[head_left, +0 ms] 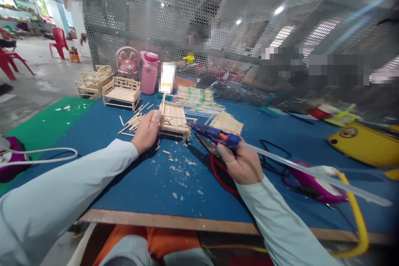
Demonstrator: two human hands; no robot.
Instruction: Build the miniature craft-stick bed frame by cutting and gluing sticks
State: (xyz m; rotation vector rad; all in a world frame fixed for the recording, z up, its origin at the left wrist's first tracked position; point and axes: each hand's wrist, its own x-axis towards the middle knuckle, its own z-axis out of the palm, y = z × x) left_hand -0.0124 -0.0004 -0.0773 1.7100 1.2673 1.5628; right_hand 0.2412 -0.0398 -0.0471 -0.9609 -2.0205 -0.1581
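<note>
A small wooden bench model (174,118) made of thin sticks stands on the blue tabletop (149,191). My left hand (147,131) grips its left side, thumb on top. In my right hand (241,162) is a blue glue gun (215,134), its nozzle at the bench's right front corner. A long clear glue stick (289,162) runs out of the gun's back to the right. Loose short sticks (134,121) lie left of the bench. Behind the gun is a pile of flat wooden sticks (226,123). Red-handled scissors (218,170) lie partly under my right hand.
More bench models (122,91) stand at the back left, near a pink flask (149,72). Bundled sticks (198,97) lie behind the bench. A yellow pouch (363,143) and a purple-white device (321,183) are at right. A perforated metal screen (131,16) rises behind the table.
</note>
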